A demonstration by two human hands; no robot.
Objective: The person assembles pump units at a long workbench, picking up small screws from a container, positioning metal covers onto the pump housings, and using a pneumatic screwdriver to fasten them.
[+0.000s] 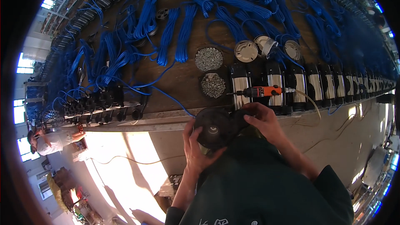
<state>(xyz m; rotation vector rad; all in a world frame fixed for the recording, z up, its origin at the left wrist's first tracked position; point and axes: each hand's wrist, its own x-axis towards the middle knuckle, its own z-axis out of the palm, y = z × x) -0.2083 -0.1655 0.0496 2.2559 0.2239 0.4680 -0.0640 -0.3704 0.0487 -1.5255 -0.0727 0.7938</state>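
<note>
Close to my body at the table edge, a black round pump housing with a side spout is held between both hands. My left hand wraps its round body from the left and below, the thumb underneath. My right hand grips the spout side, fingers curled over it. A light metallic ring shows in the middle of the disc. Just beyond, an orange and black power screwdriver with a hose lies across silver and black cylinders. Two piles of small screws sit left of it.
Bundles of blue cable cover much of the wooden table. Round metal caps lie behind the cylinders, whose row runs far right. Black parts line the left edge. Another person stands at far left. A hose crosses the floor.
</note>
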